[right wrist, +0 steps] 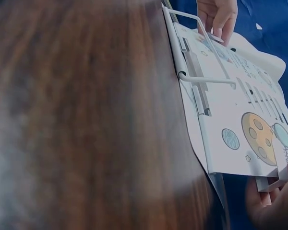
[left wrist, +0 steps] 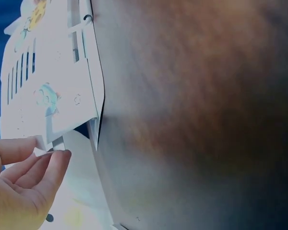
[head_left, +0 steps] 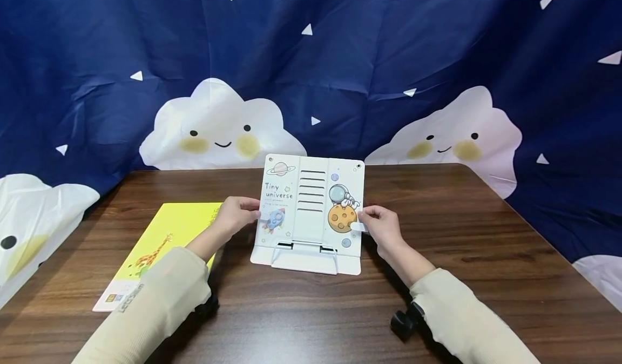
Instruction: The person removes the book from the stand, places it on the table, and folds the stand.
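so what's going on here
A person is holding a white "Tiny universe" book stand, its printed front facing them. The fingers of the left hand pinch the left side clip; the right hand grips the right side clip. A yellow giraffe-covered book lies on the wooden table to the left, partly hidden by the left sleeve.

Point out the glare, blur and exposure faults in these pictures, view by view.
Head view: pale glare on the near part of the table, while the big lettering on the white stand stays readable; left wrist view: tabletop smeared out of focus, stand washed out in places; right wrist view: wood grain blurred with a pale sheen, right hand dim at the lower right.
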Motion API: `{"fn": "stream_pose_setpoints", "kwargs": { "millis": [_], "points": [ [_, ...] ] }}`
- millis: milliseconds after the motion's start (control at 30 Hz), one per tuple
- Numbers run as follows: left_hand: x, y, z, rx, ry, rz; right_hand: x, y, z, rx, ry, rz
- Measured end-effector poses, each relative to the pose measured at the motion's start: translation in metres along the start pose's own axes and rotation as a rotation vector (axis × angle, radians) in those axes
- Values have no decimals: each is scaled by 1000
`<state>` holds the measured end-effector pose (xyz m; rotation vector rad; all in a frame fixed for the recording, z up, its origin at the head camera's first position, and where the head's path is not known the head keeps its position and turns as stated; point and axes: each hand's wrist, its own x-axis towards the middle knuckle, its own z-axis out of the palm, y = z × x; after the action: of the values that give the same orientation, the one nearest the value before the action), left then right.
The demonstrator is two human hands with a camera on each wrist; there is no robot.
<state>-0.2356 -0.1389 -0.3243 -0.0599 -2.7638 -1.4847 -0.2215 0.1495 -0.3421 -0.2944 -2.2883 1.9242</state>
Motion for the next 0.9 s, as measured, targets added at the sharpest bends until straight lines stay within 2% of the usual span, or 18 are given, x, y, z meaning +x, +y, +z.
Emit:
{"fn": "stream_pose_setpoints", "kwargs": {
  "millis": [267, 467, 600, 800, 900],
  "points": [
    [7, 0, -2, 19, -16, -24, -5, 5, 1, 61, -5, 17],
    [13, 0, -3, 13, -25, -12, 5, 30, 4, 164, 22, 65],
    [16, 1, -4, 1, -35, -19, 8, 42, 5, 232, -2, 31],
    [20, 2, -6, -1, -58, -48, -15, 26, 6, 271, -27, 44],
    [22, 1, -7, 8, -56, -41, -28, 15, 6, 292, -45, 63]
  ]
}}
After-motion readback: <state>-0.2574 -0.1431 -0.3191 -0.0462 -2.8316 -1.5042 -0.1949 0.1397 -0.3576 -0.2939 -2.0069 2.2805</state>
